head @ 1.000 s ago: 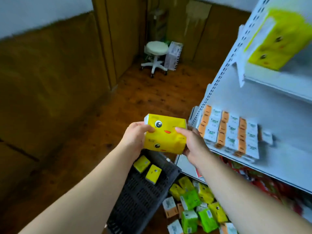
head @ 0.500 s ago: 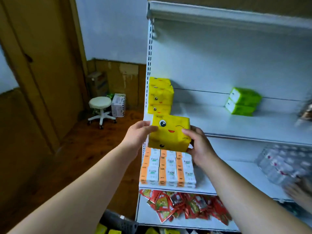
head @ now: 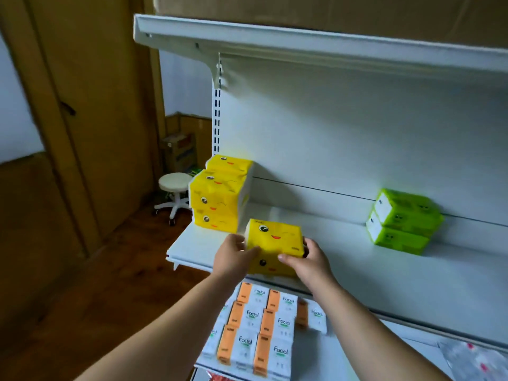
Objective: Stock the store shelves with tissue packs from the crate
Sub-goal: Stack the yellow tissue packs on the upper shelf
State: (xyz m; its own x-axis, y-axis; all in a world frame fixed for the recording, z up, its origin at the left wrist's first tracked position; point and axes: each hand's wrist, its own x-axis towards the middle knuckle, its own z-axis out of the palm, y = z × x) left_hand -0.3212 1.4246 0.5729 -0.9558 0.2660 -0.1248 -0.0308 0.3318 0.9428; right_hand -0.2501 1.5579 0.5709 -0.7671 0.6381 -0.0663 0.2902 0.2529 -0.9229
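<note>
The white shelf (head: 357,273) carries a stack of yellow tissue packs (head: 220,196) at its left back corner and two green packs (head: 404,221), one on the other, near its back edge on the right. On the shelf below (head: 343,361), orange and white packs (head: 255,334) lie in rows at the left end. One yellow pack (head: 275,243) is at the front edge of the white shelf, near the stack. The left hand (head: 232,257) grips its left side, the right hand (head: 308,259) its right side, fingers curled around it.
</note>
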